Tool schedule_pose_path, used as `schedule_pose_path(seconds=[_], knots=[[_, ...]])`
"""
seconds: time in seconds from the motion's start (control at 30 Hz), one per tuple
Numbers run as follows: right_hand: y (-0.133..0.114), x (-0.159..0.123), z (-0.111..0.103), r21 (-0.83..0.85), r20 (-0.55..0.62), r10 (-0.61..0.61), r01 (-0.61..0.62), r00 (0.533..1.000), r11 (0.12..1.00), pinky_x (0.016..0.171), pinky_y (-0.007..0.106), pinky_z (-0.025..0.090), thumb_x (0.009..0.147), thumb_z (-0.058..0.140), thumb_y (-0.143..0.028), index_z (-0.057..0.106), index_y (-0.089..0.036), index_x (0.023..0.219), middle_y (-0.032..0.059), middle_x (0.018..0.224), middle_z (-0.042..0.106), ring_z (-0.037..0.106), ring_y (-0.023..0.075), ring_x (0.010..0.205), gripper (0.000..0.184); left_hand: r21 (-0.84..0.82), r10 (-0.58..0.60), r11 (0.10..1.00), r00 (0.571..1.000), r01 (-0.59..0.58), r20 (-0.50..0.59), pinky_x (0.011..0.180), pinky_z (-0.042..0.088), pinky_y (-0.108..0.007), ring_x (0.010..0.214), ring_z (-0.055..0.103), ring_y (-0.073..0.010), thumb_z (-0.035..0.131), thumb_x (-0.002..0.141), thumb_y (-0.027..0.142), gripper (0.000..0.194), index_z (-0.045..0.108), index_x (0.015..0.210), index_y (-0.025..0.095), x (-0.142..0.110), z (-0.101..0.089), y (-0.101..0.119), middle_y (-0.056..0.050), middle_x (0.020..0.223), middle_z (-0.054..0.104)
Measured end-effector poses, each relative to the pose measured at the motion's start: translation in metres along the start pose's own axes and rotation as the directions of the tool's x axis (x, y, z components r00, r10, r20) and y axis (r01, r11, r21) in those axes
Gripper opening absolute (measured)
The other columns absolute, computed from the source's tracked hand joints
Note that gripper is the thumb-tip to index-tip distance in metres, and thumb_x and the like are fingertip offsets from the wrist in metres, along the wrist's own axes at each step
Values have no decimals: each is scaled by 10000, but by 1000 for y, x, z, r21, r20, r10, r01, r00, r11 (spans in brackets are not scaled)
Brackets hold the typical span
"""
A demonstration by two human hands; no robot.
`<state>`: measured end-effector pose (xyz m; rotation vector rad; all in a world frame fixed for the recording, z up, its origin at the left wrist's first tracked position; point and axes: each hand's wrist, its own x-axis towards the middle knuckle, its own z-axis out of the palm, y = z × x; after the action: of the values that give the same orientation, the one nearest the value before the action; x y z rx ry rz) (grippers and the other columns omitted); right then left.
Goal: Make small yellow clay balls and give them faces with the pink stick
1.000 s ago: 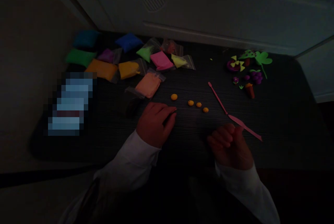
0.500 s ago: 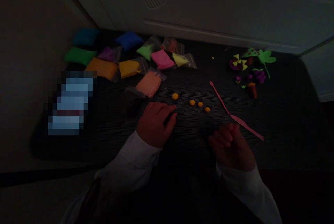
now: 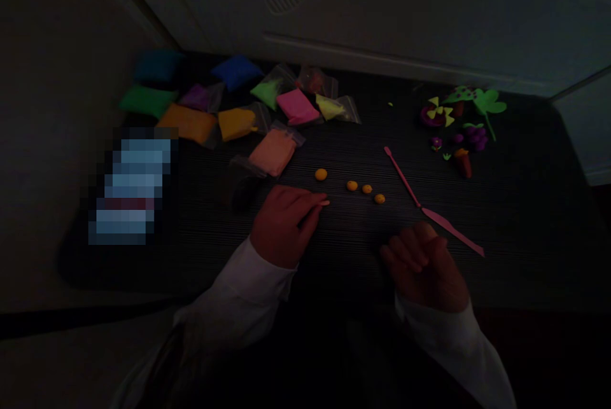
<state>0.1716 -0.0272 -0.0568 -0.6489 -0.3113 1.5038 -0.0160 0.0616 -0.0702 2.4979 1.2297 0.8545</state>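
my L hand (image 3: 284, 228): thumb + index tips tog., can't tell if holding; nr yel. balls (image 3: 321, 174) on tbl (image 3: 344, 250) | my R hand (image 3: 424, 269): fingers curled, contents hidden; nr pink knife (image 3: 451, 229)

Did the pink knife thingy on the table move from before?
No. Against the dark table, the pink knife is in the same place, one end still by the pink stick.

- My left hand (image 3: 285, 226) lies palm down, fingers nearly straight, thumb tip close by them.
- My right hand (image 3: 427, 267) is turned sideways, fingers curled inward.
- Both my forearms, in pale sleeves (image 3: 233, 291), angle forward.
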Motion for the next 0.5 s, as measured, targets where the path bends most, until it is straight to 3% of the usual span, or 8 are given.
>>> schedule_pose_path(seconds=[0.17,0.3,0.5], knots=[[1,0,1,-101,-1,-7,7,1000,995,464,200,311,714,621,-293,503,-200,626,-70,513,307,286,61,456,174,19,1,1000,1000,-1,-16,751,471,-310,776,590,-164,585,760,177,153,637,893,123,1,0,1,-54,835,695],[2,0,4,-146,-13,3,-5,1000,989,465,212,318,757,571,-374,509,-201,612,-64,500,329,317,64,455,235,21,3,1000,1000,-4,12,770,468,-319,791,591,-169,573,767,177,139,638,879,126,1,0,1,-56,841,694],[3,-1,6,-212,-12,-34,31,999,977,466,220,309,652,681,-313,430,-197,575,-66,525,343,354,67,477,288,-1,-4,1000,1000,4,-31,775,468,-325,820,582,-182,599,745,179,166,653,888,116,1,0,1,-83,856,671]])
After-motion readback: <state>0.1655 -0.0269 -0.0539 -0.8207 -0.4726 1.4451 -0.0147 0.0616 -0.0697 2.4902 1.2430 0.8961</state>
